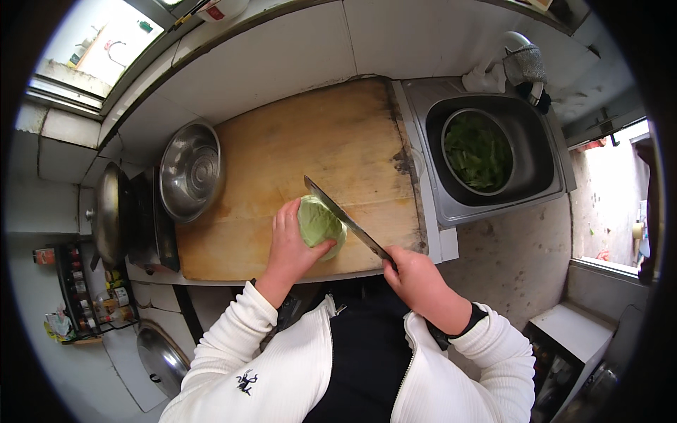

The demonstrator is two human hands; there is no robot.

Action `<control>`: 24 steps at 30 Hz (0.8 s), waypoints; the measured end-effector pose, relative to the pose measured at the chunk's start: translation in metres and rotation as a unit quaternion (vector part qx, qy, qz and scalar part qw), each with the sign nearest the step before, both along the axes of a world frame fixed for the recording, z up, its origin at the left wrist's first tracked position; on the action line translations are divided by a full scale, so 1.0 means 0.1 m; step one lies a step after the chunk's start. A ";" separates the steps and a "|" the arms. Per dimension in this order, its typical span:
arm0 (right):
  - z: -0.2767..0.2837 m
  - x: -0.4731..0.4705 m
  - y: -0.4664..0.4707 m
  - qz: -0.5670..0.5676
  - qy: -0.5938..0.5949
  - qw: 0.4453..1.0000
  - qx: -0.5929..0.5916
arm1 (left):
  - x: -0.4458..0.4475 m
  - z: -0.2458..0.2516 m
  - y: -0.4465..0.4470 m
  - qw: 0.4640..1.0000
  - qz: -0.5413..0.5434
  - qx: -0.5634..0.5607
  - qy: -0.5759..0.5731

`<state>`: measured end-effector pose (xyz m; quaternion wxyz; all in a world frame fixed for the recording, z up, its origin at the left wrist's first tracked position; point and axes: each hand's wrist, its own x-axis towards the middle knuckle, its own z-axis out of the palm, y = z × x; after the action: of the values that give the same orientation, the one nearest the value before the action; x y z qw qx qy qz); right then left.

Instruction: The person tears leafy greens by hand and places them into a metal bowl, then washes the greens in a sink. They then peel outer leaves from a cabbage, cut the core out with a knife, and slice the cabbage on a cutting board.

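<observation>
A pale green cabbage rests on a large wooden cutting board, near its front edge. My left hand grips the cabbage from the left, with the thumb across its near side and the fingers along its far left side. In my right hand is the handle of a kitchen cleaver. Its blade slants up and to the left, along the right side of the cabbage. Whether the edge touches the cabbage I cannot tell. My right fingers hide most of the handle.
A steel bowl stands at the board's left end, beside a stove with a lidded wok. Right of the board, a metal sink holds a pot of leafy greens below a faucet. A tiled wall rises behind the board.
</observation>
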<state>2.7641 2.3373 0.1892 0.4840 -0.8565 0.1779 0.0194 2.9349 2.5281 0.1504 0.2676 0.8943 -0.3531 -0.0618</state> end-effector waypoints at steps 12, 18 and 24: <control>-0.11 0.46 0.39 0.061 0.104 0.986 -0.113 | 0.29 -0.19 0.20 0.999 -0.016 -0.043 -0.005; -0.18 0.76 0.37 0.053 0.103 0.988 -0.106 | 0.49 -0.24 0.23 0.997 -0.001 -0.068 0.028; -0.22 1.02 0.34 0.104 0.181 0.971 -0.114 | 0.56 -0.26 0.27 0.994 0.030 -0.075 0.074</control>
<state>2.8661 2.3710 0.1676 0.3383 -0.9021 0.1738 0.2037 2.9913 2.5551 0.1242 0.3612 0.8749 -0.3090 -0.0932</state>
